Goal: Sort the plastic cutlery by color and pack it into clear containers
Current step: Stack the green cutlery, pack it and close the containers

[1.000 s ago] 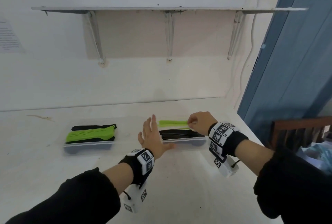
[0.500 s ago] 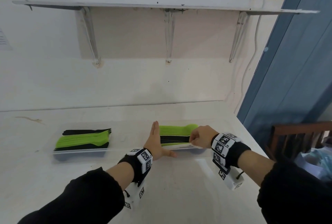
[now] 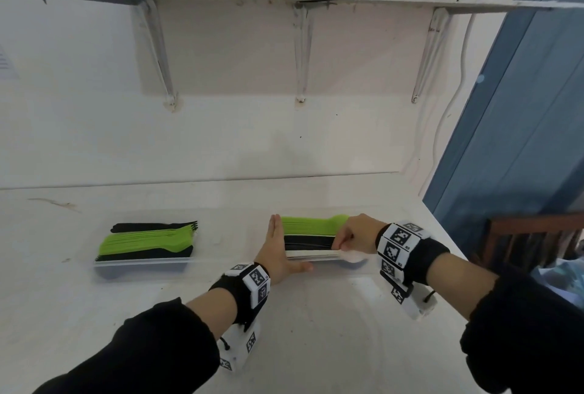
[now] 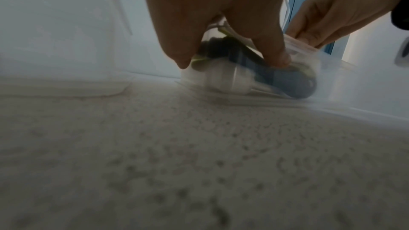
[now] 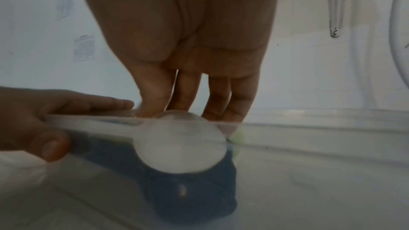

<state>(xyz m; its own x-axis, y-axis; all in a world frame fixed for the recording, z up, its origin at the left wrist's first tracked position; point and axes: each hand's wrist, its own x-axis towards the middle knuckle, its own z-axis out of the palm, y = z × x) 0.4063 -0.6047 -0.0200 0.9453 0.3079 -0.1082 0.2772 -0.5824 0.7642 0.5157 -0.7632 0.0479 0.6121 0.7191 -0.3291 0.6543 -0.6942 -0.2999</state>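
Note:
A clear container (image 3: 363, 264) at centre right holds a stack of green spoons (image 3: 311, 225), black spoons (image 3: 308, 242) and white spoons (image 3: 311, 256). My left hand (image 3: 278, 251) stands edge-on against the container's left end, fingers straight and thumb along its front wall. The curled fingers of my right hand (image 3: 343, 245) pinch the right end of the black spoons. The right wrist view shows a white spoon bowl (image 5: 180, 142) through the container wall (image 5: 309, 146), hiding my right fingertips. To the left, a second container (image 3: 142, 268) holds green forks (image 3: 145, 243) and black forks (image 3: 151, 226).
The white table (image 3: 316, 330) ends close to my right arm, beside a blue door (image 3: 521, 140) and a wooden chair (image 3: 537, 235). A wall shelf on brackets (image 3: 300, 46) hangs above. A white cable (image 3: 442, 128) runs down the wall.
My right hand has dropped from the top of the green spoons to the right end of the stack. The green spoons now lie flat. My left hand has settled against the container's left end.

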